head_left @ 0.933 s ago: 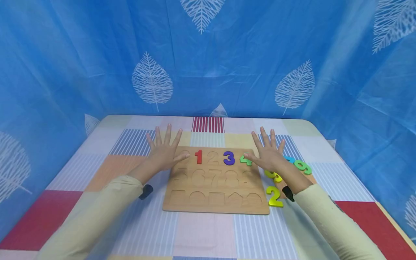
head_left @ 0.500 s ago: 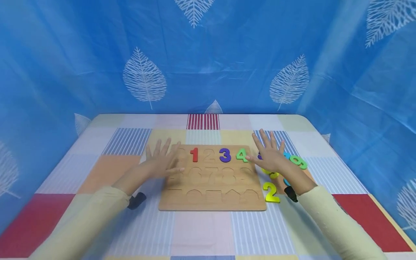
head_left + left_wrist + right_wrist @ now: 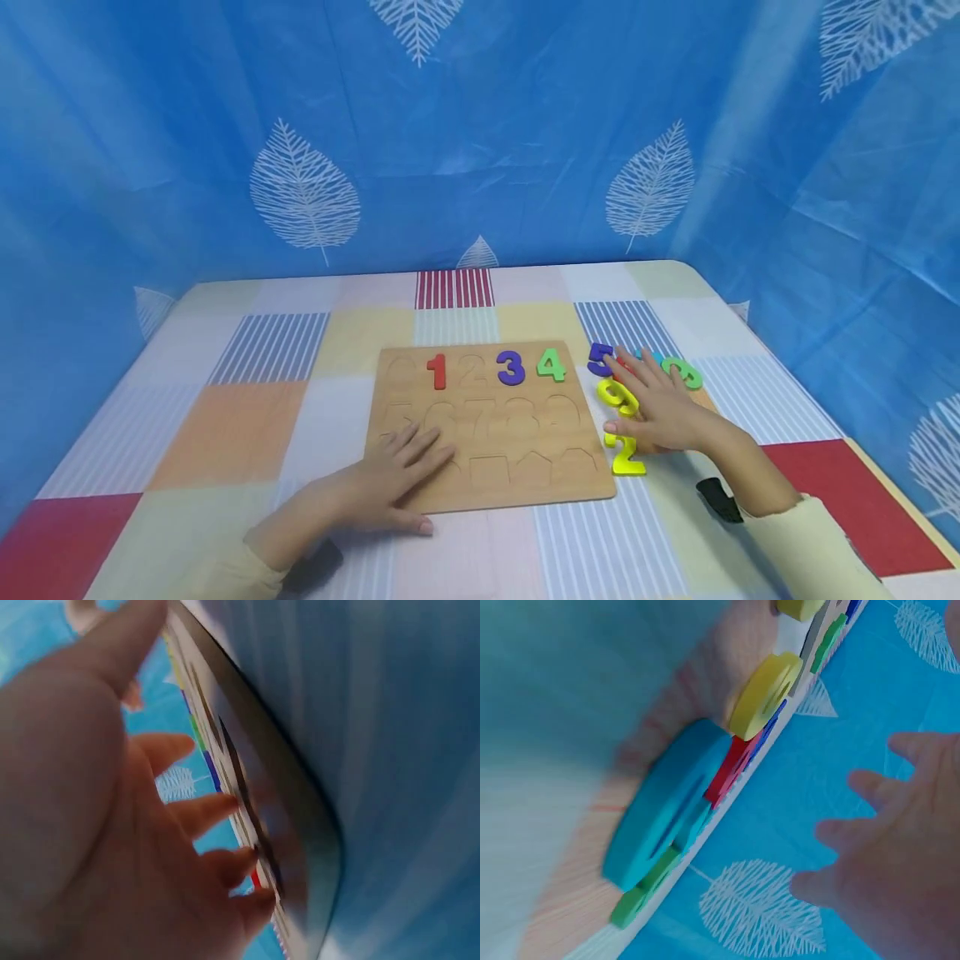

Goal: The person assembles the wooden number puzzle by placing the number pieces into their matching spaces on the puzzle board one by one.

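Observation:
A wooden number puzzle board [image 3: 540, 492] lies on the table with a red 1 [image 3: 437, 372], a purple 3 [image 3: 511, 367] and a green 4 [image 3: 551, 365] in its top row. Over its near left corner is my left hand [image 3: 386, 483], fingers stretched out and holding nothing. My right hand [image 3: 663, 412], fingers spread, hovers above loose number pieces right of the board. Around it lie a purple 5 [image 3: 600, 358], a yellow ring-shaped number [image 3: 618, 397], a yellow 2 [image 3: 628, 457] and a green 9 [image 3: 682, 373]. A blue piece [image 3: 667, 802] and a red piece [image 3: 731, 769] show in the right wrist view.
A patchwork-patterned cloth [image 3: 247, 450] covers the table. Blue curtains [image 3: 480, 125] with white leaf prints hang behind it and at both sides. The board's lower two rows hold bare number and shape recesses.
My left hand has come down and nearer, from the board's upper left to its near left corner. My right hand has shifted right and nearer, uncovering the green 4 and the purple 5.

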Demonstrator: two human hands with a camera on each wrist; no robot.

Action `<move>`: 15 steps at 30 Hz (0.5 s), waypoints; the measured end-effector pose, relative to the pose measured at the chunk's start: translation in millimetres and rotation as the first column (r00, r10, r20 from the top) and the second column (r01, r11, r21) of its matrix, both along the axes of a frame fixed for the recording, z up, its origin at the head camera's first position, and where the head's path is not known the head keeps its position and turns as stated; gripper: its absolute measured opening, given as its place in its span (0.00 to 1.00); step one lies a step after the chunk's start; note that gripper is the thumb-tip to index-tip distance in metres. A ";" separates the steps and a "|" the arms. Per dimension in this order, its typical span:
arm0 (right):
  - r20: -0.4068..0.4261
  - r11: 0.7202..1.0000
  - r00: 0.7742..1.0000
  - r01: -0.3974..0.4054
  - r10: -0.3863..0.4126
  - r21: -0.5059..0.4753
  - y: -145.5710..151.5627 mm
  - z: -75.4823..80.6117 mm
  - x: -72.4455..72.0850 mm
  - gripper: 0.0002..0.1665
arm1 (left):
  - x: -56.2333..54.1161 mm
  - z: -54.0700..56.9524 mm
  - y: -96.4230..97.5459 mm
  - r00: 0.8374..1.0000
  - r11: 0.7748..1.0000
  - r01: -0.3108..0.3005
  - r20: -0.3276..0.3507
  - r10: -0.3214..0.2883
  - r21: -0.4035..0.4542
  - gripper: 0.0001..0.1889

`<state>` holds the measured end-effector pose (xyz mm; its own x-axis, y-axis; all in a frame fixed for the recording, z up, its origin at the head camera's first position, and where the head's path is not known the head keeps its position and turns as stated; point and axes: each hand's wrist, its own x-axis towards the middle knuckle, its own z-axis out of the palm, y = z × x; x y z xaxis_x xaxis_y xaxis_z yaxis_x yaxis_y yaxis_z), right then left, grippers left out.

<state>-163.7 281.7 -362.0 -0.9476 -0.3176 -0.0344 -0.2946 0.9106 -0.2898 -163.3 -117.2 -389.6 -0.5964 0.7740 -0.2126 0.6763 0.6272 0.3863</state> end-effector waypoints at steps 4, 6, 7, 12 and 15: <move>0.037 0.998 0.998 -0.046 0.048 -0.053 -0.9 -3.8 16.0 0.56 | 1.4 -6.1 -12.9 0.998 0.999 -0.040 0.052 0.038 0.033 0.49; 0.083 0.994 0.995 -0.054 0.061 -0.090 -2.6 -5.2 22.8 0.57 | 0.0 -8.7 -18.5 0.997 0.997 -0.039 0.069 0.035 0.059 0.49; 0.112 0.993 0.992 -0.051 0.063 -0.111 -3.4 -5.5 26.0 0.57 | -0.9 -10.1 -20.6 0.997 0.997 -0.028 0.075 0.023 0.073 0.49; 0.204 0.991 0.978 -0.009 0.037 -0.137 -5.2 -4.1 32.9 0.56 | -7.9 -17.0 -26.0 0.999 0.991 0.034 0.017 -0.037 0.132 0.46; 0.233 0.993 0.972 0.015 0.014 -0.119 -4.3 -1.4 29.5 0.55 | -11.2 -20.9 -28.3 0.999 0.989 -0.008 -0.052 0.016 0.150 0.48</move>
<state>-134.2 277.4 -363.4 -0.9180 -0.3323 -0.2164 -0.2057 0.8655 -0.4567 -174.4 -145.5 -410.5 -0.6130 0.7875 -0.0628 0.6910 0.5730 0.4406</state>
